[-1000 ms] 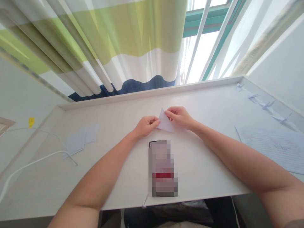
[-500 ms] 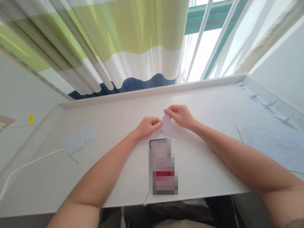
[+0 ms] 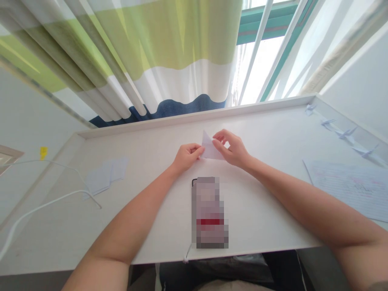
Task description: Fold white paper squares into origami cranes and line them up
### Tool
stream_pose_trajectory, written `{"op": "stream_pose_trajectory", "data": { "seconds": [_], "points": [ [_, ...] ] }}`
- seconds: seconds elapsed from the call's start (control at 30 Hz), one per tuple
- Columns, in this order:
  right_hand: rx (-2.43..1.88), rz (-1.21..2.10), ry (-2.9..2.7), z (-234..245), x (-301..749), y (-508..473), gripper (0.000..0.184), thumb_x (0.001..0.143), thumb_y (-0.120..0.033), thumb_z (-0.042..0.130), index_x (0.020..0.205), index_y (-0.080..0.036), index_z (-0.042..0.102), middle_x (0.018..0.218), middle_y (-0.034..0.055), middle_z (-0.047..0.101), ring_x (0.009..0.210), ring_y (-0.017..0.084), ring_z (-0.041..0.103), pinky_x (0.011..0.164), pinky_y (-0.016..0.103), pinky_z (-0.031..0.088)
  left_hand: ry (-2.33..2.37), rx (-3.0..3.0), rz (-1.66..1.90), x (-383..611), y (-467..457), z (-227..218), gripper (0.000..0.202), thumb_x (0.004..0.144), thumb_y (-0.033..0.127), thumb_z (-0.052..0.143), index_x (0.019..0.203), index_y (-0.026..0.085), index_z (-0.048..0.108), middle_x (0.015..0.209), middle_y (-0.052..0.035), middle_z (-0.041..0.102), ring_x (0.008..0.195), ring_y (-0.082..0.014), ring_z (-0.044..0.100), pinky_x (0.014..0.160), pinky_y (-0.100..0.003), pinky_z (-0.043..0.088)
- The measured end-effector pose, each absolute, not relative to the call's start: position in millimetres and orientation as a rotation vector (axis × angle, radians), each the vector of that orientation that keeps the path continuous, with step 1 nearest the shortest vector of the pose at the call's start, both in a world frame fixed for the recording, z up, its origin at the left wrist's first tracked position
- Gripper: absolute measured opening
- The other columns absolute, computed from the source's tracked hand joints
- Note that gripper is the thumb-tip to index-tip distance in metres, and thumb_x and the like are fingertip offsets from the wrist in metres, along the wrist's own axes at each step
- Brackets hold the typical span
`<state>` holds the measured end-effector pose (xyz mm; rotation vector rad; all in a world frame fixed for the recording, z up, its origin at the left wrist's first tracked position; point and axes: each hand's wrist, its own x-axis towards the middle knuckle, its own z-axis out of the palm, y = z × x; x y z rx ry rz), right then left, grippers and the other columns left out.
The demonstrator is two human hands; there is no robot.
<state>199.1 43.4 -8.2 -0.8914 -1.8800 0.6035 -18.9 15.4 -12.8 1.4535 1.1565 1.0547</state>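
Sunlit window with a teal frame sits behind a sheer curtain in lime, white and navy bands, above a long white desk with a raised back lip. Open desktop stretches on both sides of the hands and toward the near edge. Near the middle, a pale folded paper triangle stands tilted between the hands, its point upward. The left hand is curled and pinches the triangle's left side between thumb and fingers. The right hand is loosely open, fingers parted, with its fingertips against the paper's right side. Just below lies a pixel-blurred rectangular item with a red band, its label unreadable. Pale paper squares and a white cable lie left. Small paper cranes line the right edge, beside a lined sheet with pink marks, its writing too faint to read
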Motion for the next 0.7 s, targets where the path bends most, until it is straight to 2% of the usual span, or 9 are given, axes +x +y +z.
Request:
{"op": "stream_pose_trajectory", "data": {
  "seconds": [0.1, 0.2, 0.33, 0.43, 0.53, 0.6, 0.7],
  "points": [
    [-0.811, 0.356, -2.171, -14.2, 199.9, 38.9, 0.054, 0.092, -0.065, 0.072, 0.126, -0.024, 0.065, 0.120, 0.0144, 0.070, 0.103, 0.031, 0.069, 0.090, 0.048, 0.057, 1.148, 1.395, 1.164, -19.1, 19.5, -14.7, 0.039, 0.079, 0.055, 0.082, 0.079, 0.017, 0.075, 0.070, -0.0008, 0.070, 0.064, -0.0120, 0.058, 0.064, -0.026, 0.051],
    [-0.815, 0.360, -2.252, -19.9, 201.0, 39.7, 0.058, 0.091, -0.058, 0.077, 0.136, -0.024, 0.062, 0.131, 0.0173, 0.068, 0.113, 0.034, 0.067, 0.095, 0.052, 0.057, 1.106, 1.375, 1.185, -20.1, 20.8, -15.1, 0.043, 0.077, 0.059, 0.086, 0.078, 0.017, 0.074, 0.070, -0.0009, 0.069, 0.065, -0.0119, 0.058, 0.064, -0.026, 0.052],
    [-0.787, 0.640, -2.108, -22.8, 200.5, 41.9, 0.041, 0.094, -0.053, 0.073, 0.124, -0.025, 0.069, 0.118, 0.0123, 0.073, 0.105, 0.028, 0.070, 0.089, 0.044, 0.059, 1.048, 1.432, 1.164, -22.1, 21.1, -15.2, 0.056, 0.074, 0.071, 0.085, 0.074, 0.017, 0.070, 0.067, -0.0003, 0.066, 0.062, -0.0108, 0.056, 0.062, -0.026, 0.052],
    [-0.831, 0.860, -1.969, -20.5, 198.4, 40.8, 0.033, 0.094, -0.052, 0.070, 0.111, -0.023, 0.074, 0.108, 0.0089, 0.078, 0.096, 0.024, 0.070, 0.083, 0.038, 0.058, 1.003, 1.436, 1.176, -23.3, 22.1, -16.1, 0.061, 0.078, 0.077, 0.079, 0.076, 0.018, 0.065, 0.069, -0.0003, 0.066, 0.064, -0.0115, 0.061, 0.061, -0.024, 0.053],
    [-0.970, 0.973, -1.838, -18.1, 196.5, 40.1, 0.034, 0.097, -0.052, 0.062, 0.090, -0.020, 0.073, 0.087, 0.0050, 0.076, 0.079, 0.019, 0.066, 0.073, 0.034, 0.053, 0.979, 1.421, 1.176, -23.3, 22.8, -17.1, 0.061, 0.081, 0.078, 0.076, 0.079, 0.019, 0.062, 0.073, 0.0002, 0.066, 0.067, -0.0117, 0.063, 0.061, -0.023, 0.054],
    [-1.020, 1.049, -1.711, -18.1, 196.3, 41.6, 0.037, 0.094, -0.052, 0.063, 0.080, -0.019, 0.070, 0.077, 0.0030, 0.072, 0.072, 0.018, 0.063, 0.067, 0.032, 0.050, 0.990, 1.416, 1.175, -22.9, 22.3, -17.1, 0.060, 0.081, 0.077, 0.077, 0.079, 0.019, 0.061, 0.072, 0.0014, 0.062, 0.067, -0.0108, 0.059, 0.061, -0.023, 0.055],
    [-0.984, 1.247, -1.435, -19.2, 197.8, 47.0, 0.027, 0.082, -0.046, 0.073, 0.084, -0.019, 0.070, 0.079, 0.0031, 0.074, 0.073, 0.019, 0.066, 0.065, 0.031, 0.052, 1.019, 1.386, 1.175, -22.5, 20.6, -16.1, 0.056, 0.083, 0.071, 0.078, 0.077, 0.018, 0.060, 0.071, 0.0019, 0.058, 0.068, -0.0103, 0.055, 0.062, -0.022, 0.056]
  ]
}}
